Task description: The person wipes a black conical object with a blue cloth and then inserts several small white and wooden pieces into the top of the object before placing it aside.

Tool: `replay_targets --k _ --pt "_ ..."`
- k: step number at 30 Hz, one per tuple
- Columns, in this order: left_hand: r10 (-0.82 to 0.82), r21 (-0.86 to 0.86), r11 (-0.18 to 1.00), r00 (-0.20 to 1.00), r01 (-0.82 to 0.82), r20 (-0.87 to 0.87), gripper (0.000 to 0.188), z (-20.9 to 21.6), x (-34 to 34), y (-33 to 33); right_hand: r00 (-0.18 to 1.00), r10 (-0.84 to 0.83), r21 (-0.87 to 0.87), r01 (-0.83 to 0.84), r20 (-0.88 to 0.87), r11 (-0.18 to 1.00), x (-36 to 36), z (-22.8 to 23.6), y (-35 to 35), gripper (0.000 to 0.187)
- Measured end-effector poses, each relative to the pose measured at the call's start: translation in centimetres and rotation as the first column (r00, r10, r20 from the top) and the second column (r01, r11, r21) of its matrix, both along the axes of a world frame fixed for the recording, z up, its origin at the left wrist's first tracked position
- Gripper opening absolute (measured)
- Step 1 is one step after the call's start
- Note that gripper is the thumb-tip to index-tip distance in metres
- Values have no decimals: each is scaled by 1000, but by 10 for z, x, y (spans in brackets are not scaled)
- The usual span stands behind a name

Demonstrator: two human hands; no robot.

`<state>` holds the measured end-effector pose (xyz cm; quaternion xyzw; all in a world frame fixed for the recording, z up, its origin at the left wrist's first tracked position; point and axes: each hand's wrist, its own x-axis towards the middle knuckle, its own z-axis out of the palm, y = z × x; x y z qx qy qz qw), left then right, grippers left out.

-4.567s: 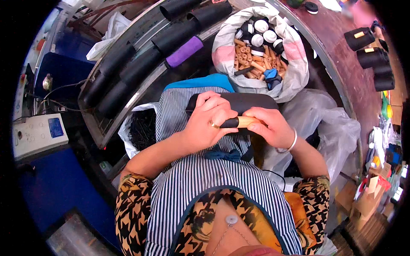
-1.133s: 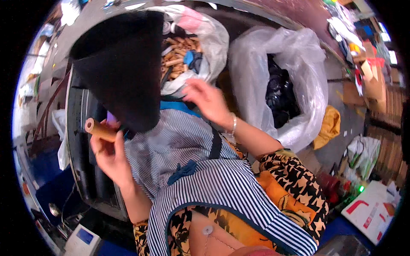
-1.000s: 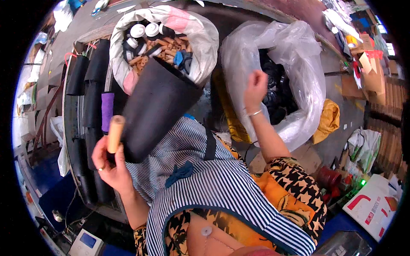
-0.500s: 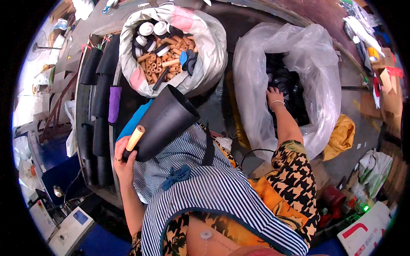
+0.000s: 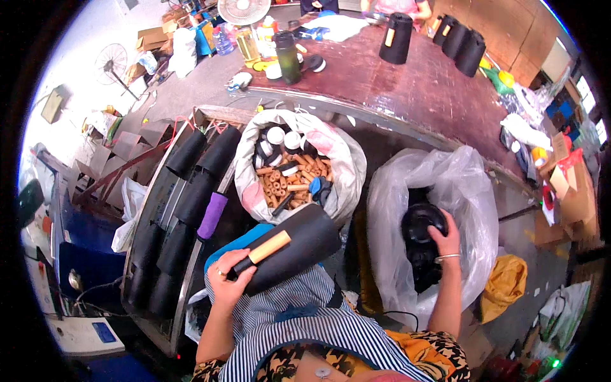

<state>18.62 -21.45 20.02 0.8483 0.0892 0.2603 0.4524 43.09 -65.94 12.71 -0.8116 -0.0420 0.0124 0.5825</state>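
Observation:
My left hand point(image 5: 228, 280) is closed round the black end of a wooden handle point(image 5: 271, 247). That handle stands out from a black tapered jug point(image 5: 309, 242), which lies tilted over my striped apron, its wide end to the right. Inside a clear plastic bag point(image 5: 386, 219), my right hand point(image 5: 449, 235) grips a shiny black round disc-like part point(image 5: 417, 224) by its right edge. More black parts point(image 5: 425, 270) lie below it in the bag, too dark to tell apart.
A white woven sack point(image 5: 349, 159) holds wooden tubes point(image 5: 280, 183) and white-topped round pieces. To its left, a rack point(image 5: 186, 290) bears black cylinders and a purple roll point(image 5: 212, 215). Beyond is a reddish table point(image 5: 356, 89) with bottles, several black jugs point(image 5: 396, 39) and people behind it.
My view has tilted up, bringing the table into sight. My right hand has taken hold of a black round part in the bag. The jug in my left hand has turned flatter.

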Motion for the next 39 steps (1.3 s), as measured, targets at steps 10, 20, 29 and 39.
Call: replay_targets --k 10,20,29,39 --pt "310 -215 929 951 -301 7 35 23 -51 11 815 571 484 -463 -96 743 -57 39 265 44" --pt "343 -349 888 937 -299 69 36 17 -61 67 796 583 584 -553 160 594 -85 56 291 54" --pt "-166 -945 181 939 -271 -301 43 -13 -55 126 207 486 2 -921 849 389 -115 107 267 51" --pt "-486 894 384 874 232 -18 14 101 -32 3 344 829 889 36 -440 457 -51 -3 304 58"
